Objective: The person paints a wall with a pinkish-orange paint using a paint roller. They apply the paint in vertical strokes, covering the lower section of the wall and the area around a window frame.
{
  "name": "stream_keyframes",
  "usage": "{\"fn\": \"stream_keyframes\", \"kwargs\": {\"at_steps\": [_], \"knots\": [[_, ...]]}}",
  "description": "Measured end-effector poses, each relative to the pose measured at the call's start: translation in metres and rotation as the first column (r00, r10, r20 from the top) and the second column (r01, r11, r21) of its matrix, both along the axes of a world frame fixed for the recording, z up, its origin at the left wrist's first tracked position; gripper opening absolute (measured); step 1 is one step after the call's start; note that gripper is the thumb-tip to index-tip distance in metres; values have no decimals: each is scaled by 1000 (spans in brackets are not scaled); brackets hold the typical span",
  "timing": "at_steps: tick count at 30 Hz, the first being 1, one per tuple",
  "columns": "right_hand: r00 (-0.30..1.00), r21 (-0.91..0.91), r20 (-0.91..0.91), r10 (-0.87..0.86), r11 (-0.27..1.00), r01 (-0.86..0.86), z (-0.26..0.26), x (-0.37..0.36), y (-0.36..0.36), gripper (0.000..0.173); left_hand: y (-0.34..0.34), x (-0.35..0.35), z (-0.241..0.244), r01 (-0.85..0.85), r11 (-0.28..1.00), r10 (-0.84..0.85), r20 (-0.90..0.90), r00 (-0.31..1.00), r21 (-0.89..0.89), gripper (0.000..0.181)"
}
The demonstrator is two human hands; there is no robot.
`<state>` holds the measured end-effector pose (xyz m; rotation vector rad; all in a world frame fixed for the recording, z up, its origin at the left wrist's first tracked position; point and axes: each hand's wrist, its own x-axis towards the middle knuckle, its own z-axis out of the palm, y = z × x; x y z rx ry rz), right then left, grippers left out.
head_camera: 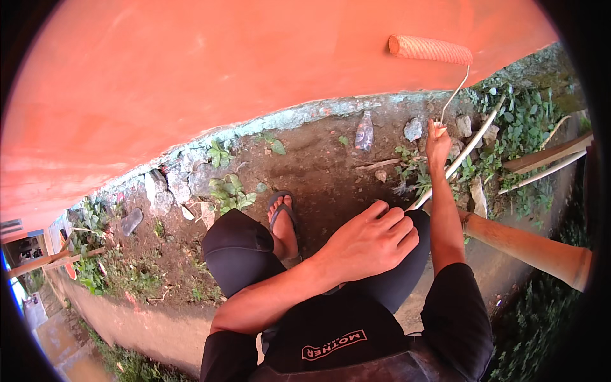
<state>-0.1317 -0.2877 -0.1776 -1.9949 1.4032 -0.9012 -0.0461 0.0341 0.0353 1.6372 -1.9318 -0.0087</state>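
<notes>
My right hand [438,145] grips the handle of a paint roller [432,48], whose bent wire frame [456,93] reaches up to the sleeve. The sleeve is coated in orange paint and lies on or very close to the orange wall [215,62]; contact cannot be told. My left hand [370,241] rests near my right knee with its fingers loosely curled, and I see nothing in it. Most of the roller's handle is hidden within my right fist. Along the wall's foot runs a rough pale turquoise strip [286,117].
A plastic bottle [364,131] lies on the soil by the wall. Stones [164,191] and leafy plants [231,191] line its base. A pale pole [470,148] slants beside my right forearm, with a bamboo pole [525,246] farther right. My sandalled foot [283,219] stands on bare soil.
</notes>
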Motion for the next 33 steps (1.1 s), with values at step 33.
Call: {"fn": "stream_keyframes", "kwargs": {"at_steps": [33], "knots": [[992, 20, -35, 122, 992, -121, -14, 44, 114, 37, 6, 0, 5, -59, 989, 54, -40, 998, -133, 13]]}}
